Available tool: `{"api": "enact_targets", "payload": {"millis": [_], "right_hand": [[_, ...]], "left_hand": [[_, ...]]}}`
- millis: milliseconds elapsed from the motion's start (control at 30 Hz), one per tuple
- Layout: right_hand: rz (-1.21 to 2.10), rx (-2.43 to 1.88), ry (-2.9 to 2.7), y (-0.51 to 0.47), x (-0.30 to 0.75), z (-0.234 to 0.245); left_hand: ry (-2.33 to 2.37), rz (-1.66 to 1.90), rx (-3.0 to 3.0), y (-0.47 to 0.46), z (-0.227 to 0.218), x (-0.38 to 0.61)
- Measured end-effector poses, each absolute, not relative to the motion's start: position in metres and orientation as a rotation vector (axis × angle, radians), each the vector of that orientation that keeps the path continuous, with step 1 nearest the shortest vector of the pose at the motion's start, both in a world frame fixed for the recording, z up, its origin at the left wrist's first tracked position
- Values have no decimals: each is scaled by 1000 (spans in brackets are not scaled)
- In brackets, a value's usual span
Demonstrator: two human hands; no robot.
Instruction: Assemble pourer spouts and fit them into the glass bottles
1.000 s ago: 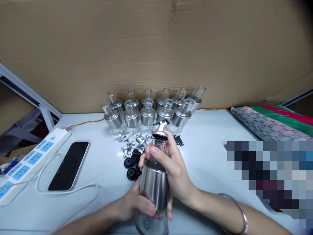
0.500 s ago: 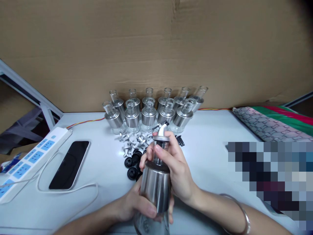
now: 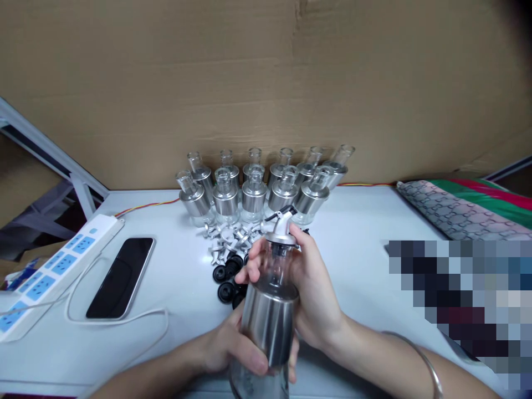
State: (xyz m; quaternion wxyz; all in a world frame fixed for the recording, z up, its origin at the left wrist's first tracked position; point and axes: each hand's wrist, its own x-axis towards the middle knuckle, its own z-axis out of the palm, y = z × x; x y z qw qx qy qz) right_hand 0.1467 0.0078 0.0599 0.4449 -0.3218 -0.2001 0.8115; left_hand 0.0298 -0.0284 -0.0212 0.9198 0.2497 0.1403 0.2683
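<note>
A glass oil bottle (image 3: 270, 321) with a brushed-metal sleeve leans slightly in front of me. My left hand (image 3: 236, 346) is closed around its lower part, thumb across the bottom of the sleeve. A silver pour spout (image 3: 282, 228) with a black flip lid sits in the mouth of the bottle. Around the back of the neck curls my right hand (image 3: 313, 282), its fingertips showing on the left and one digit touching the spout's collar. Behind the bottle lie a heap of loose silver spouts (image 3: 228, 238) and several black ring-shaped stoppers (image 3: 225, 292).
Two rows of spoutless bottles (image 3: 254, 197) stand against the cardboard wall (image 3: 249, 83). A phone (image 3: 120, 277), a white cable (image 3: 141, 316) and a power strip (image 3: 54, 271) lie at left. Patterned fabric (image 3: 453, 210) and a blurred-out area are at right.
My right thumb has left the front of the neck, and the hand has shifted to the right side and behind it. The bottle has moved slightly right. My left hand keeps its grip.
</note>
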Motion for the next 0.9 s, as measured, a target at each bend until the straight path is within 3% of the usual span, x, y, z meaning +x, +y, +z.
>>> {"api": "enact_targets", "payload": {"millis": [667,900], "right_hand": [[1812,-677,-544,9,146,57],[1751,-693,-813,10,151,63]], "left_hand": [[342,521,492,-28,-16,31],[311,585,627,-29,-13,34]]}}
